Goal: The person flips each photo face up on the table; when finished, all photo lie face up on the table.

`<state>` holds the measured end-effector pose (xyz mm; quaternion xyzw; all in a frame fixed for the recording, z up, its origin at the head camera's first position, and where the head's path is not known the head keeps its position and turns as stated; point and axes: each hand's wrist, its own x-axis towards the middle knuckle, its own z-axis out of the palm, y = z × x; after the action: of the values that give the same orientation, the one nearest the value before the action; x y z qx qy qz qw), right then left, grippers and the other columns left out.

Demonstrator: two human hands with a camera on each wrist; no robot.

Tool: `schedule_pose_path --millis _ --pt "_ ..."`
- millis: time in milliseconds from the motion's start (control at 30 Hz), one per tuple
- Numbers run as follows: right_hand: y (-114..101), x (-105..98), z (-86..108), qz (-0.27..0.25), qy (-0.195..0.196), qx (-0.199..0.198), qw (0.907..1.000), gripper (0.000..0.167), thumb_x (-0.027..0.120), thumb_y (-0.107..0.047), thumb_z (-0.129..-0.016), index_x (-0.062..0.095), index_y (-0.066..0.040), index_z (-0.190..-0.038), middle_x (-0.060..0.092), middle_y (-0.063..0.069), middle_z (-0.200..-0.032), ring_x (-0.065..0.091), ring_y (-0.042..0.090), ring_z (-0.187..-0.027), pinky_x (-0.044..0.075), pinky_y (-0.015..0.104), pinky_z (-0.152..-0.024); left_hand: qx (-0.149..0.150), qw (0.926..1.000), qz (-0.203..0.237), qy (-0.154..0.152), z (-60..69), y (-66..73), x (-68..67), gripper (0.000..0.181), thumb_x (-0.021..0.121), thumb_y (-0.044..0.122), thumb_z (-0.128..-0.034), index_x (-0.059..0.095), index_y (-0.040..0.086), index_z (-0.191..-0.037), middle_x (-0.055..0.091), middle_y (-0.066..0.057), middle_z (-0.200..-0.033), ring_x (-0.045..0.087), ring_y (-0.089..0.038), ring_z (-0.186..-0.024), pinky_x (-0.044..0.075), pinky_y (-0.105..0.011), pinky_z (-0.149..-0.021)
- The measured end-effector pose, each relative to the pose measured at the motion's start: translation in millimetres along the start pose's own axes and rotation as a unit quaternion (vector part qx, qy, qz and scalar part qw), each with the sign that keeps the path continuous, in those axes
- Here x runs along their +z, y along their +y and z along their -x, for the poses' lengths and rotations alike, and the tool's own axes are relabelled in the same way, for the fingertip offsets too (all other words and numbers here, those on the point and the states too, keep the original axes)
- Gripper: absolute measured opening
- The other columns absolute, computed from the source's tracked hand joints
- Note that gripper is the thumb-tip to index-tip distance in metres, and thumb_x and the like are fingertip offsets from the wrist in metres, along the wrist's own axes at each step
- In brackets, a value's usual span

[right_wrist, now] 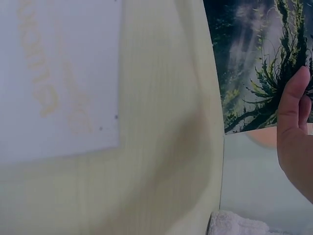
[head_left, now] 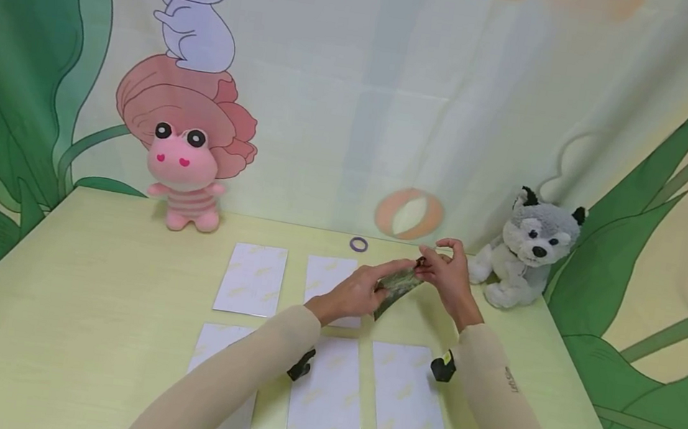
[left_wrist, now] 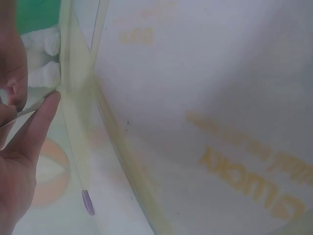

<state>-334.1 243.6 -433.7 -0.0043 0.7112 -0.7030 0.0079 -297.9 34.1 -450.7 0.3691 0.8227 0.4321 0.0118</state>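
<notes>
Both hands hold a glossy picture sheet (head_left: 395, 292) up at an angle over the back right of the table. My left hand (head_left: 350, 291) pinches its left part, the index finger stretched along the upper edge. At the upper right end my right hand (head_left: 449, 279) grips it between thumb and fingers. In the right wrist view the picture (right_wrist: 244, 63) shows dark green plants and light rays, with right-hand fingers (right_wrist: 296, 103) on it. The left wrist view catches the sheet edge-on between left hand (left_wrist: 22, 171) and right hand (left_wrist: 12, 68).
Several white sheets with faint yellow print lie in two rows, among them one at the front middle (head_left: 328, 394) and one at the front right (head_left: 411, 397). A purple ring (head_left: 359, 245) lies near the back edge. A pink plush toy (head_left: 184, 175) and a grey plush dog (head_left: 531, 250) sit behind.
</notes>
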Motion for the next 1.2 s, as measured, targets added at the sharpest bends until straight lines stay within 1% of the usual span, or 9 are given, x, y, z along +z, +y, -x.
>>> schedule_pose_path --millis 100,300,633,767,833,967,1033,1133,1200 --pt "-0.7 2.0 1.3 0.005 0.007 -0.001 1.0 0.039 0.066 -0.03 -0.097 0.035 -0.018 -0.118 0.061 0.003 -0.079 0.066 0.013 -0.063 0.058 0.028 -0.066 -0.012 0.9996 0.021 0.012 0.8 0.1 -0.4 0.07 0.054 -0.01 -0.0943 0.038 0.021 -0.154 0.045 -0.007 -0.156 0.029 -0.007 -0.044 0.032 -0.019 -0.049" --pt "0.8 5.3 2.6 0.004 0.023 -0.011 0.9997 0.041 0.068 -0.033 -0.095 0.037 -0.021 -0.119 0.058 0.002 -0.076 0.065 0.013 -0.061 0.057 0.028 -0.063 -0.015 0.9985 0.046 0.026 1.9 -0.2 0.0 0.07 0.052 -0.011 -0.0947 0.038 0.022 -0.154 0.042 -0.007 -0.158 0.039 -0.008 -0.038 0.037 -0.02 -0.046" --pt "-3.7 9.0 3.6 0.015 0.028 -0.01 0.9994 0.038 0.067 -0.03 -0.096 0.038 -0.021 -0.118 0.056 0.004 -0.077 0.066 0.016 -0.064 0.057 0.03 -0.065 -0.038 0.9981 0.034 0.033 2.9 0.8 -1.0 0.069 0.052 -0.01 -0.0953 0.039 0.026 -0.153 0.049 -0.015 -0.151 0.052 -0.012 -0.043 0.043 -0.021 -0.053" --pt "-11.0 10.6 7.0 0.029 0.023 0.003 0.9993 0.036 0.064 -0.028 -0.097 0.037 -0.018 -0.119 0.056 0.008 -0.079 0.067 0.019 -0.067 0.058 0.034 -0.068 -0.048 0.9977 0.031 0.037 4.0 0.1 -1.1 0.069 0.051 -0.01 -0.0956 0.039 0.026 -0.153 0.053 -0.015 -0.148 0.048 -0.012 -0.043 0.043 -0.023 -0.056" --pt "-12.7 10.3 7.1 0.033 0.022 0.008 0.9992 0.036 0.063 -0.027 -0.098 0.038 -0.017 -0.121 0.057 0.008 -0.08 0.067 0.019 -0.068 0.059 0.036 -0.07 -0.05 0.9974 0.029 0.043 4.1 -0.5 -0.9 0.07 0.052 -0.011 -0.0951 0.039 0.026 -0.153 0.054 -0.015 -0.146 0.048 -0.015 -0.047 0.043 -0.025 -0.061" --pt "-10.4 6.5 4.2 0.038 0.02 0.01 0.999 0.042 0.062 -0.031 -0.099 0.039 -0.014 -0.129 0.059 0.006 -0.082 0.067 0.016 -0.069 0.059 0.035 -0.072 -0.049 0.9966 0.026 0.061 3.6 -1.4 -0.7 0.071 0.053 -0.011 -0.0938 0.039 0.026 -0.153 0.052 -0.013 -0.149 0.054 -0.021 -0.069 0.043 -0.029 -0.077" --pt "-8.0 4.2 3.3 0.045 0.023 0.007 0.9987 0.046 0.062 -0.034 -0.098 0.041 -0.011 -0.132 0.059 0.003 -0.084 0.066 0.014 -0.071 0.059 0.033 -0.072 -0.05 0.996 0.032 0.066 3.5 -1.9 -0.6 0.071 0.053 -0.011 -0.0942 0.039 0.026 -0.153 0.05 -0.013 -0.151 0.056 -0.024 -0.069 0.044 -0.029 -0.075" --pt "-4.0 0.7 3.7 0.079 0.042 -0.004 0.996 0.051 0.063 -0.04 -0.097 0.048 -0.009 -0.135 0.058 0.001 -0.085 0.06 0.013 -0.072 0.055 0.03 -0.071 -0.055 0.9948 0.053 0.068 4.2 -2.4 -0.5 0.07 0.05 -0.011 -0.0954 0.038 0.026 -0.153 0.048 -0.014 -0.152 0.058 -0.031 -0.053 0.047 -0.027 -0.061" --pt "-1.3 -1.6 5.7 0.112 0.057 -0.011 0.992 0.05 0.063 -0.042 -0.097 0.053 -0.01 -0.134 0.056 0.004 -0.088 0.056 0.019 -0.076 0.052 0.032 -0.071 -0.059 0.9937 0.065 0.069 4.7 -2.9 -0.5 0.069 0.049 -0.01 -0.0958 0.038 0.026 -0.154 0.046 -0.016 -0.153 0.061 -0.033 -0.05 0.047 -0.025 -0.051"
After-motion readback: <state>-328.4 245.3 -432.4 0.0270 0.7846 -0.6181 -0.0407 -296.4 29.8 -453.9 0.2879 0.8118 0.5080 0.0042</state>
